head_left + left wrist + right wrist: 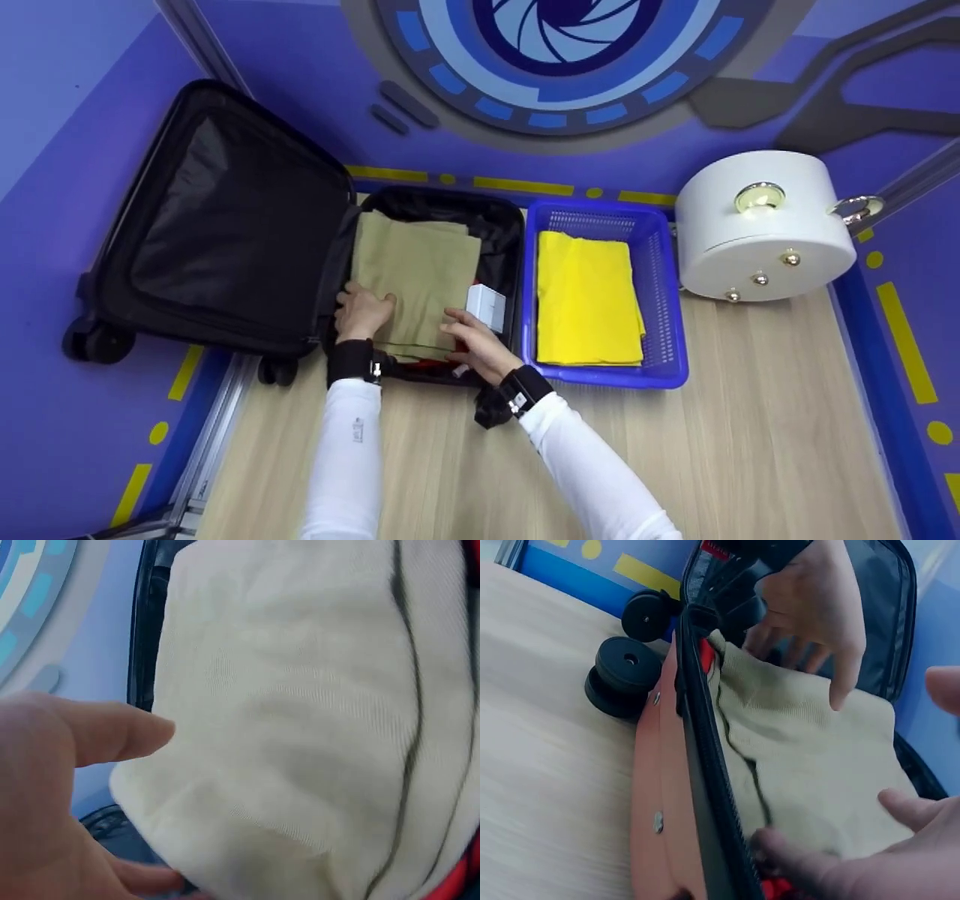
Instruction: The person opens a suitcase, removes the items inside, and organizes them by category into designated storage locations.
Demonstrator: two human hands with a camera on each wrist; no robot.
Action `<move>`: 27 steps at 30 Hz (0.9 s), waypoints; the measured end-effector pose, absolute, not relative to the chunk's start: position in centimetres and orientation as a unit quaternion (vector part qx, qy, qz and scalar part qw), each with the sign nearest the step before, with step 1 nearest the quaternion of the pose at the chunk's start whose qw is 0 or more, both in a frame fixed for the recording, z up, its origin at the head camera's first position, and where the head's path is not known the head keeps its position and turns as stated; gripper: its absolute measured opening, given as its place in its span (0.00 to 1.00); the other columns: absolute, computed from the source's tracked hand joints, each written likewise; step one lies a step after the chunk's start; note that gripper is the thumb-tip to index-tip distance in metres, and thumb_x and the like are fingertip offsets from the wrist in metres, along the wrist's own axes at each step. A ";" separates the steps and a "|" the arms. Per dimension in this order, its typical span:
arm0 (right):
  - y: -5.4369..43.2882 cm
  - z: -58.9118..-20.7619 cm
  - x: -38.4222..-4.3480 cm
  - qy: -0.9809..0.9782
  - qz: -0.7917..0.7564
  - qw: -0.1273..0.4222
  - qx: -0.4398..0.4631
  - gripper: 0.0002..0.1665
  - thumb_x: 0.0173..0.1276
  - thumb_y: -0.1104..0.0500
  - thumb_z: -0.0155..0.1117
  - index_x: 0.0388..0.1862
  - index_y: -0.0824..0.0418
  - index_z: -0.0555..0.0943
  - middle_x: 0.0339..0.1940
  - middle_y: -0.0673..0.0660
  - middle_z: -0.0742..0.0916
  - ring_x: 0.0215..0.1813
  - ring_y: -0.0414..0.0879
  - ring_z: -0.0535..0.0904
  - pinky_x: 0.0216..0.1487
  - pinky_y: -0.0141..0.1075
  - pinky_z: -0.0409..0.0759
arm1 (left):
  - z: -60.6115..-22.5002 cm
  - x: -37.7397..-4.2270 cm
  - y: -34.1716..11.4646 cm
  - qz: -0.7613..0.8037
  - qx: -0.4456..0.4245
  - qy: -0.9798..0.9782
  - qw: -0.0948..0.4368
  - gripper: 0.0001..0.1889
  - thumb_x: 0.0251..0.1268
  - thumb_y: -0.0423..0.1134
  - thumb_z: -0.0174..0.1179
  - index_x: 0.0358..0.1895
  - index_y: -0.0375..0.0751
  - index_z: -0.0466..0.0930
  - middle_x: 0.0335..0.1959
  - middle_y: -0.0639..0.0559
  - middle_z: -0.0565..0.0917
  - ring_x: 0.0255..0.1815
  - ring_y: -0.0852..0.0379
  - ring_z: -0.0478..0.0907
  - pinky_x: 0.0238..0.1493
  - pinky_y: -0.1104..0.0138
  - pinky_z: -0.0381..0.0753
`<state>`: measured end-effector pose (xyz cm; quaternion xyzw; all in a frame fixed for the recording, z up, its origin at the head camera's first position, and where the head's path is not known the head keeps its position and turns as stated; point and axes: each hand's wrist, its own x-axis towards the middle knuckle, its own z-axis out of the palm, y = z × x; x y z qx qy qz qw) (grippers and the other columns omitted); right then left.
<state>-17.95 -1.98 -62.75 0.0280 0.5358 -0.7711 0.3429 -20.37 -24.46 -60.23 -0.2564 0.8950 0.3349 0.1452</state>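
1. Left hand, at the left edge of the khaki cloth; its grip stands apart, the thumb stretched over the fabric and the fingers along the side; whether the fingertips reach beneath the edge cannot be told.
2. Right hand, at the cloth's near right corner; its grip likewise stands apart, thumb and fingers spread; exact contact with the fabric is unclear.
3. Khaki cloth, lying folded in the base of the open suitcase; dark lines run along its near edge, as both wrist views show; red material shows beside that edge.
4. White box, inside the base, just right of the cloth; the suitcase lid stands opened to the left, its black lining exposed.
5. Blue basket, just right of the suitcase on the wood-grain tabletop; it holds a folded yellow cloth; beyond it, farther right, sits a white round case with metal fittings.
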 end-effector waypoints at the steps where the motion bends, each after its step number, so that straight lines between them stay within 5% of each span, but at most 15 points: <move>1: -2.0 -62.8 -17.9 0.518 -0.783 0.342 0.029 0.43 0.74 0.58 0.57 0.82 0.70 0.53 0.83 0.71 0.55 0.83 0.63 0.51 0.77 0.62 0.60 | -60.4 -20.3 -24.7 0.331 -0.261 0.893 0.156 0.46 0.73 0.53 0.54 0.78 0.22 0.45 0.72 0.20 0.60 0.71 0.21 0.60 0.66 0.36 0.68; 9: -1.9 -63.0 -17.4 0.448 -0.817 0.360 0.047 0.34 0.77 0.57 0.54 0.75 0.70 0.58 0.78 0.67 0.58 0.64 0.66 0.75 0.74 0.54 0.69 | -60.4 -19.8 -26.2 0.308 -0.241 0.906 0.163 0.36 0.71 0.47 0.52 0.72 0.21 0.61 0.67 0.23 0.73 0.70 0.26 0.67 0.67 0.41 0.70; 18: -2.1 -63.0 -17.4 0.490 -0.781 0.378 0.078 0.40 0.78 0.55 0.56 0.81 0.68 0.55 0.84 0.65 0.55 0.74 0.73 0.67 0.67 0.50 0.74 | -58.7 -20.1 -24.9 0.466 -0.191 0.858 0.099 0.30 0.72 0.42 0.51 0.70 0.25 0.64 0.67 0.26 0.73 0.67 0.33 0.72 0.69 0.48 0.70; 23: -1.7 -63.1 -17.9 0.489 -0.790 0.356 0.103 0.29 0.77 0.57 0.57 0.69 0.68 0.63 0.77 0.66 0.62 0.67 0.75 0.74 0.66 0.55 0.78 | -56.7 -20.0 -24.1 0.567 -0.168 0.803 0.076 0.34 0.71 0.39 0.53 0.77 0.29 0.59 0.72 0.31 0.69 0.71 0.40 0.67 0.72 0.53 0.65; 27: -1.2 -63.6 -18.1 0.499 -0.784 0.351 0.117 0.28 0.75 0.58 0.59 0.65 0.65 0.58 0.74 0.66 0.61 0.67 0.79 0.70 0.65 0.62 0.76 | -54.8 -19.5 -23.7 0.618 -0.140 0.772 0.053 0.29 0.72 0.39 0.54 0.75 0.34 0.65 0.68 0.36 0.74 0.67 0.44 0.70 0.70 0.55 0.65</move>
